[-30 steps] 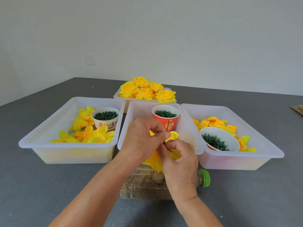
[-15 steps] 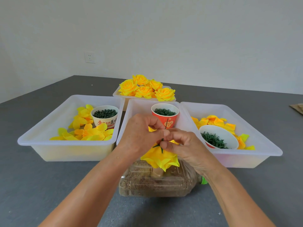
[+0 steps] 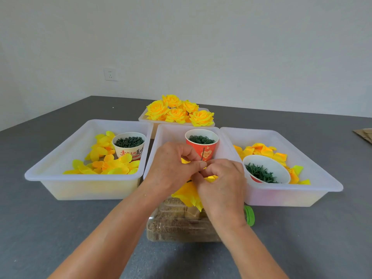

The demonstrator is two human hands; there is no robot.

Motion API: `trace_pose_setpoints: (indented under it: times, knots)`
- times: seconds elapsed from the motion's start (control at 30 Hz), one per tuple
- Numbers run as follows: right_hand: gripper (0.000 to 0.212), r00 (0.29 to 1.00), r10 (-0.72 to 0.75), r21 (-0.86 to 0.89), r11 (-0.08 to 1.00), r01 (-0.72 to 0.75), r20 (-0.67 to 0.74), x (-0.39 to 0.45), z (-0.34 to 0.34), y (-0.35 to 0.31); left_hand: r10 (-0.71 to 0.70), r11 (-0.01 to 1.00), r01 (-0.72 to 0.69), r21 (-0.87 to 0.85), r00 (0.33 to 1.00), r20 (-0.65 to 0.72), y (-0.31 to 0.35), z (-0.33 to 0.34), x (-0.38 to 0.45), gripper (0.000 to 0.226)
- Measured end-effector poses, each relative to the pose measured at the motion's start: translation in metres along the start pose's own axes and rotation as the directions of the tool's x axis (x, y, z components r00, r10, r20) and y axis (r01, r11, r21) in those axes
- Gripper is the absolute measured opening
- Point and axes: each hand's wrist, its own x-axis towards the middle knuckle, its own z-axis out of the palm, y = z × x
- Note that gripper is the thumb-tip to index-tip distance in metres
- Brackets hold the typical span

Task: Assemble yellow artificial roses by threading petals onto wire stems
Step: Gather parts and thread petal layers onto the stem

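Note:
My left hand [image 3: 173, 168] and my right hand [image 3: 223, 186] meet at the centre, fingertips together around a thin dark wire stem [image 3: 203, 153] that sticks up between them. Both pinch at the stem where yellow petals [image 3: 188, 195] hang below, partly hidden by my right hand. The half-made rose stands over a clear plastic bottle [image 3: 177, 224] lying on its side with a green cap [image 3: 249, 215]. Finished yellow roses [image 3: 177, 111] fill a tray at the back.
Three white bins stand side by side: left bin [image 3: 60, 158] with loose petals and a white cup of green parts [image 3: 128, 143], middle bin [image 3: 167, 133] with a red cup [image 3: 201, 143], right bin [image 3: 314, 164] with petals and a tipped bowl [image 3: 265, 170]. Grey table all round.
My right hand has swung back from the right to sit over the petals, and both hands have risen slightly on the wire stem. The yellow petals are more covered now.

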Motion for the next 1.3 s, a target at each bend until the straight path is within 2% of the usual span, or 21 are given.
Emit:
trace_pose_setpoints:
  times: [0.2, 0.4, 0.57, 0.73, 0.87, 0.97, 1.07, 1.2, 1.3]
  knots:
    - [0.024, 0.957, -0.078, -0.039, 0.997, 0.07, -0.281, -0.017, 0.013, -0.002, 0.001, 1.0, -0.001, 0.008, 1.0, 0.001, -0.001, 0.001, 0.002, 0.03]
    - [0.019, 0.935, -0.115, -0.02, 0.993, 0.115, -0.337, -0.023, 0.021, 0.003, -0.017, 1.0, 0.017, -0.024, 1.0, 0.008, -0.001, 0.002, 0.003, 0.027]
    - [0.021, 0.937, -0.166, 0.01, 0.984, 0.177, -0.307, -0.021, 0.024, 0.011, -0.018, 1.0, 0.018, 0.008, 1.0, 0.002, -0.001, 0.001, 0.003, 0.028]
    - [0.021, 0.947, -0.211, -0.077, 0.977, 0.198, -0.241, -0.022, 0.019, 0.006, -0.04, 0.999, 0.04, 0.013, 0.999, -0.01, 0.0, 0.0, 0.0, 0.025]
    - [0.02, 0.989, -0.121, -0.054, 0.992, 0.116, -0.088, -0.015, 0.005, 0.002, -0.066, 0.998, 0.066, -0.023, 0.998, 0.011, 0.004, -0.002, -0.001, 0.02]
    - [0.016, 0.995, -0.06, -0.042, 0.997, 0.064, 0.082, -0.005, -0.005, 0.001, -0.091, 0.979, 0.096, -0.178, 0.995, 0.039, 0.003, -0.005, -0.005, 0.015]
    - [0.018, 0.99, -0.018, 0.038, 0.999, 0.012, 0.137, 0.001, -0.01, 0.001, -0.14, 0.964, 0.12, -0.239, 0.987, -0.072, -0.008, -0.009, -0.013, 0.018]
    - [0.022, 0.989, 0.043, 0.133, 0.989, -0.062, 0.142, 0.002, -0.009, 0.004, -0.215, 0.976, 0.198, -0.089, 0.937, -0.274, -0.03, -0.014, -0.031, 0.024]
    - [0.02, 0.991, 0.044, 0.159, 0.985, -0.065, 0.128, 0.001, -0.009, 0.004, -0.222, 0.963, 0.252, 0.091, 0.941, -0.255, -0.04, -0.01, -0.049, 0.017]
